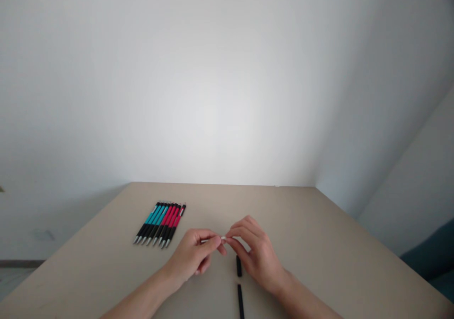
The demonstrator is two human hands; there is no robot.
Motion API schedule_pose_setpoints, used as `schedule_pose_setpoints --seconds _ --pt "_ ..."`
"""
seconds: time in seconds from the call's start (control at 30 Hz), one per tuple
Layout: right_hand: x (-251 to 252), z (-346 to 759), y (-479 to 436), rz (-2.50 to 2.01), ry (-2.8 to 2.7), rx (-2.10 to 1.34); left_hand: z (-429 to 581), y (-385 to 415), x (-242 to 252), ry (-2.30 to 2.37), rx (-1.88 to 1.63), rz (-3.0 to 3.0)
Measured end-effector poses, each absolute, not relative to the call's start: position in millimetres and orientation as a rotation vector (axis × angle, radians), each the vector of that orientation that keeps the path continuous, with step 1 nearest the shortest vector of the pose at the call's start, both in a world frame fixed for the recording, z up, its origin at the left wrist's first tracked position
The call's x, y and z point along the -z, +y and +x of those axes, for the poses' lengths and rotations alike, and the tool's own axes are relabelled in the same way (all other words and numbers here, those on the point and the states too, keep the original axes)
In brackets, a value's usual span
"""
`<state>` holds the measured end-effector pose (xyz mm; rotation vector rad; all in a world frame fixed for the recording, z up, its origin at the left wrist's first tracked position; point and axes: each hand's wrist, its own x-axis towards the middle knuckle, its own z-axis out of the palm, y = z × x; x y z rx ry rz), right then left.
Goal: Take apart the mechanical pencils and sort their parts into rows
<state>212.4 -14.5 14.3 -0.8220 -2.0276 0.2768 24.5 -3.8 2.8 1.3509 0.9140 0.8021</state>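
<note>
My left hand [197,251] and my right hand [253,250] meet above the middle of the table, fingertips pinched from either side on a small, thin white piece [223,238]. Most of that piece is covered by the fingers, so its kind cannot be made out. Just below my right hand lies a short black tube [239,266], like a pen cap. Nearer the front edge of the picture is a longer, slim black rod [240,301], like a pen barrel, in line with the tube but apart from it.
Several click pens [159,224] lie side by side on the left of the beige table [283,215], teal ones left and red ones right, their silver tips towards me. A white wall [213,97] stands behind the table. Something dark teal [429,253] is at the right edge.
</note>
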Motion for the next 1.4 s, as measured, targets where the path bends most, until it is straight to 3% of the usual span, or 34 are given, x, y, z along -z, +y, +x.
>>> schedule_pose_setpoints --seconds 0.37,0.67,1.4 --pt "-11.8 217.6 -13.8 -0.896 -2.022 -0.355 23.9 -4.5 0.9 0.928 -0.819 1.473" --pt "-8.8 248.4 8.1 -1.320 -1.970 -0.290 15.0 5.9 6.2 1.122 -1.080 1.521" --pt "6.6 237.3 10.4 -1.500 -2.033 -0.500 11.6 8.0 13.8 1.190 -1.050 1.653"
